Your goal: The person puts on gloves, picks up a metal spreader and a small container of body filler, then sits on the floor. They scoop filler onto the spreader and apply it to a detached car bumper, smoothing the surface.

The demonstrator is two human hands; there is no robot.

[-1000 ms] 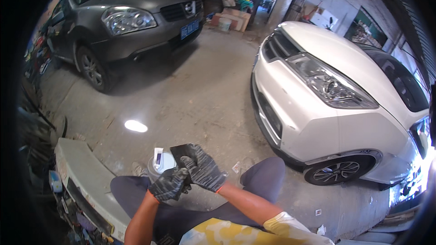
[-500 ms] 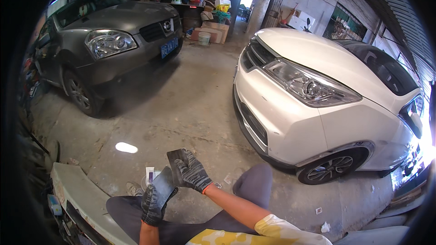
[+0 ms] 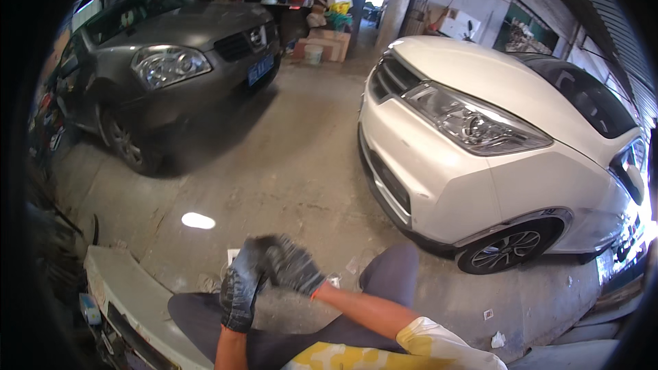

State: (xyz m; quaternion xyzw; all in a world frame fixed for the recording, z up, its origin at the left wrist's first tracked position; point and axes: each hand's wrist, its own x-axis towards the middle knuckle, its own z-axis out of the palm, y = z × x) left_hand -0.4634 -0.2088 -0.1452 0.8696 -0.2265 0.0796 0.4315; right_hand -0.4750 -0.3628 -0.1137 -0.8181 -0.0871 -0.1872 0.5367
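Observation:
Both hands are in dark mottled work gloves with orange cuffs, raised in front of my bent legs. My left hand point(image 3: 238, 294) is closed on a flat dark plate, like a spreader point(image 3: 255, 250), which is blurred and largely covered by the gloves now. My right hand point(image 3: 296, 268) is closed around a second dark flat plate point(image 3: 273, 242), brought against or over the left one; whether they touch is unclear. A white tube point(image 3: 232, 255) peeks out behind my left hand; whatever it rests on is mostly hidden.
A dark grey car point(image 3: 164, 109) stands at upper left, a white car point(image 3: 445, 178) at the right. A loose pale body panel point(image 3: 116, 274) lies beside my left leg. Piled boxes point(image 3: 322, 51), a bucket point(image 3: 313, 55) and a pillar point(image 3: 395, 17) stand at the back.
Since half a second ago my left hand has risen, bringing its plate up to the plate in my right hand, which has shifted slightly down and right. The camera view has also shifted.

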